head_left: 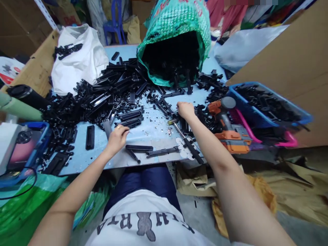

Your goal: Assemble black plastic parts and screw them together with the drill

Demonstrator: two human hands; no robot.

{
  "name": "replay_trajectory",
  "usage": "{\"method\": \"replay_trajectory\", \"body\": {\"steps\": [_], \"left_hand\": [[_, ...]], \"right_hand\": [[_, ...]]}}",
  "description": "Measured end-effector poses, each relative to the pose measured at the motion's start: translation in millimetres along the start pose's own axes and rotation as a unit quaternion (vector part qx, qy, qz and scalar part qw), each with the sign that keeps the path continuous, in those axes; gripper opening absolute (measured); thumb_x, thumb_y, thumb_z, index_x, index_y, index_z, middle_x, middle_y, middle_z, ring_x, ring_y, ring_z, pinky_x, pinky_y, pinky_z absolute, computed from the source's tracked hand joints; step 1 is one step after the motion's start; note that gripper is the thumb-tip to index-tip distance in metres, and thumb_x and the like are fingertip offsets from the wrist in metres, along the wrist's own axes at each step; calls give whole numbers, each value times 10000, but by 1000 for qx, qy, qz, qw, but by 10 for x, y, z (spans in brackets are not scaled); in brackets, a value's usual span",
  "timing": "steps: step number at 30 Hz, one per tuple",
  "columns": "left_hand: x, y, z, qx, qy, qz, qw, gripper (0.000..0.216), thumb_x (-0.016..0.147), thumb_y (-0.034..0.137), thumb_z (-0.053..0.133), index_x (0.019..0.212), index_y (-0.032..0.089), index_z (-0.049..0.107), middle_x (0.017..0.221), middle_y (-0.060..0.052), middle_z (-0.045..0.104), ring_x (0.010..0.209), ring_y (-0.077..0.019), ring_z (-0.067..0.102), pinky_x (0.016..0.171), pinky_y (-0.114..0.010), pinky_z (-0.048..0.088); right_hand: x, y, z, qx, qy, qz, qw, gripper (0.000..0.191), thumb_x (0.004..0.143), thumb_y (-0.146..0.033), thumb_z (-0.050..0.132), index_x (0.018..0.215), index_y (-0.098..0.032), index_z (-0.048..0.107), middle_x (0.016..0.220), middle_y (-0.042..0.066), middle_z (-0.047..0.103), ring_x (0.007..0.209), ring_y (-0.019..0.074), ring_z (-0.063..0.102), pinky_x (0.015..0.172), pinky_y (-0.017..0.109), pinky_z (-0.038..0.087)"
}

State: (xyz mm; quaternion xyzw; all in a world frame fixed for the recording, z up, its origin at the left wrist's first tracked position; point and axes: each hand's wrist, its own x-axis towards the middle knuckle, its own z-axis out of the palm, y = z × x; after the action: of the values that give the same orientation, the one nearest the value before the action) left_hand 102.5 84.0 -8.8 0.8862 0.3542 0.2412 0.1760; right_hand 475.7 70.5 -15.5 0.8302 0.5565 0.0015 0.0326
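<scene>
While the left hand [118, 138] has its fingers curled and its fingertips nearly together above the near side of the counter [82, 157], the right hand [186, 110], partly closed, reaches down at the black parts [123, 78] that lie heaped across the middle and to both sides; at this size I cannot tell whether either one holds something small. If a tiny piece slipped, it would probably be lost among the loose metal bits [169, 131] scattered between them. The black parts lie crossed over one another, so a pull on one could drag its neighbours along. Beside the right forearm, the hammer [188, 141] points its handle at the near edge, where a brush of the arm might tip it off, and the black strips [139, 148] could be swept down likewise.
</scene>
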Motion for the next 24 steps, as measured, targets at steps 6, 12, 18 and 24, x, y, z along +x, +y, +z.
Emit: {"method": "replay_trajectory", "body": {"steps": [6, 12, 18, 24], "left_hand": [[-637, -171, -44, -3, -7, -3, 1000, 194, 884, 216, 428, 951, 142, 594, 880, -70, 585, 820, -158, 562, 749, -293, 472], [-564, -65, 43, 83, -54, 92, 991, 234, 882, 142, 374, 939, 134, 601, 833, -89, 563, 807, -182, 541, 741, -320, 483], [-684, -214, 208, 36, 43, 120, 991, 280, 895, 187, 408, 1140, 163, 540, 908, -89, 610, 880, -171, 573, 815, -333, 495], [-716, -324, 260, 46, 49, 179, 982, 319, 892, 145, 388, 1183, 149, 519, 891, -95, 628, 850, -164, 593, 788, -328, 503]], "right_hand": [[-620, -275, -238, 185, 74, -128, 972, 273, 873, -258, 462, 1072, -131, 600, 1000, 100, 596, 903, 202, 550, 819, 315, 410], [-1257, -704, -260, 284, 13, -268, 921, 171, 821, -222, 542, 919, -122, 640, 875, 81, 603, 798, 163, 563, 752, 274, 438], [-1572, -959, -217, 258, -96, -288, 917, 80, 792, -169, 588, 845, -126, 630, 802, 50, 618, 724, 135, 559, 684, 224, 393], [-1587, -1207, -383, 86, -128, -323, 934, 128, 827, -120, 498, 844, -121, 625, 884, 77, 606, 754, 156, 570, 645, 232, 342]]}}
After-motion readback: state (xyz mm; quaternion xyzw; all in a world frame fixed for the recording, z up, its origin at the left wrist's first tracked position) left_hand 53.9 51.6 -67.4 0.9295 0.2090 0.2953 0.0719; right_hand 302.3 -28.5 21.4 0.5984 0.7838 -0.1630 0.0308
